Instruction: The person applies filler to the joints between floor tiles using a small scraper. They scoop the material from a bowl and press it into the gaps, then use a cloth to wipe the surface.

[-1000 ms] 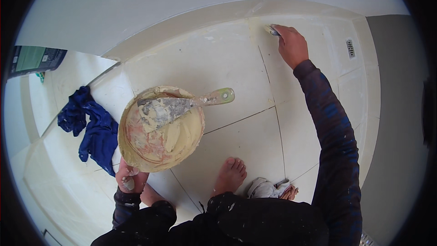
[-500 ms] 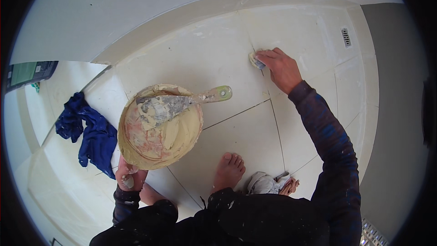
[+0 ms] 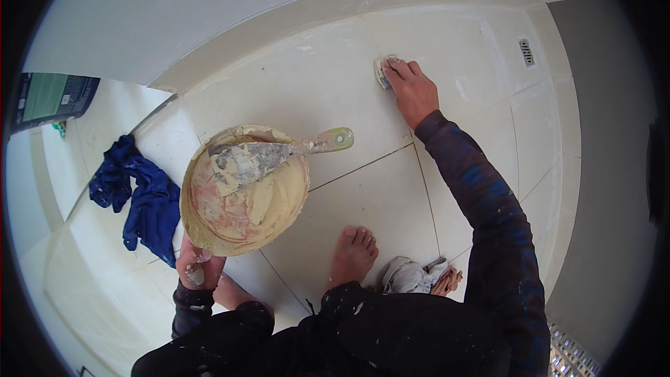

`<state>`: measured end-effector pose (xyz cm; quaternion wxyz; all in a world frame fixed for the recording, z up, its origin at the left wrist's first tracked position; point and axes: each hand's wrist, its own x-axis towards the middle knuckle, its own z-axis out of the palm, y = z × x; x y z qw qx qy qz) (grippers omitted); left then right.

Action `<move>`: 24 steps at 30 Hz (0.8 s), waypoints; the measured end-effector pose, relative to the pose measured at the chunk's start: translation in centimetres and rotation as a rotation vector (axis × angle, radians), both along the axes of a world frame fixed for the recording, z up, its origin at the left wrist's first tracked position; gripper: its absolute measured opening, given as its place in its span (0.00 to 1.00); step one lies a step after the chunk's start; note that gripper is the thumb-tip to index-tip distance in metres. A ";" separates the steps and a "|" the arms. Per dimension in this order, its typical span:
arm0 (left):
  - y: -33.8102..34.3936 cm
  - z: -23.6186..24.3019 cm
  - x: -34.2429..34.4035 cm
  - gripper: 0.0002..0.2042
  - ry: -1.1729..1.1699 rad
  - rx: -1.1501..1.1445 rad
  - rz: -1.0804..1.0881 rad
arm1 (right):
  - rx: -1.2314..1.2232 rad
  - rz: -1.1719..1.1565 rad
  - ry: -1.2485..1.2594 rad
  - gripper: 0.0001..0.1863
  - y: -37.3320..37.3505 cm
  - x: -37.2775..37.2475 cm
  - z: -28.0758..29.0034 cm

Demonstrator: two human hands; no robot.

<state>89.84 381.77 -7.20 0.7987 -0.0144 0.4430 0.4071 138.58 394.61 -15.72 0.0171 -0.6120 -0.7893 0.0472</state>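
Note:
My left hand, smeared with cream paste, grips a round tub at its near edge, its fingers mostly hidden beneath. Cream grout-like paste coats the tub inside, with reddish patches showing through. Across the tub rests a putty knife, its blade caked with paste and its green-ended handle jutting past the right rim. Farther off, my right hand is closed around a small grey-blue scraper-like piece with cream paste on it. That piece touches the floor tiles by a joint line.
A dark blue cloth lies left of the tub, below a green-and-black container. Beside my bare foot is a crumpled pale rag. A floor drain sits at the far right, near the low tiled skirting.
My right hand has moved away from me and slightly left, carrying the small scraper-like piece along the tile joint. The left hand and tub stay almost where they were.

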 end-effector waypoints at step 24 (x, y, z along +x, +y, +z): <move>-2.9 -0.7 -0.6 0.44 0.005 0.005 -0.009 | -0.230 -0.030 0.088 0.26 -5.9 3.7 3.1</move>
